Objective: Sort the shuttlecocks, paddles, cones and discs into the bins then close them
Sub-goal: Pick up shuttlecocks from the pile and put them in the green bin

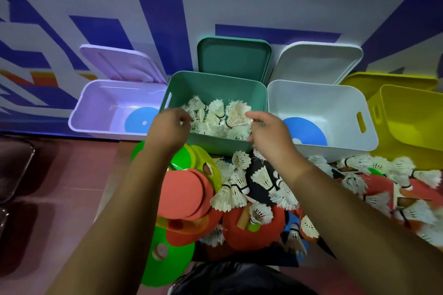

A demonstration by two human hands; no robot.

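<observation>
Forearms: the left forearm point(112, 213) and right forearm point(359, 208) stretched out closest to me, over the pile and up to the bins.
Bins: four stood open along the wall. The green bin point(217, 76) in the middle held the sorted shuttlecocks. The purple bin point(79, 115) held a blue disc point(141, 120), as did the white bin point(369, 112).
Pile: paddles point(254, 232), cones point(163, 250) and loose shuttlecocks point(230, 194) lay jumbled just in front of the bins.
Left hand point(167, 128): its fingers were curled over the green bin's near rim. Whether it held anything I could not tell.
Right hand point(269, 134): its fingertips were against the feathers of one shuttlecock point(236, 116) above the heap inside. Gripping or letting go, I could not tell.
Doing it well: I reckoned that letting go low over the heap, cork first, would spare the feathers.
</observation>
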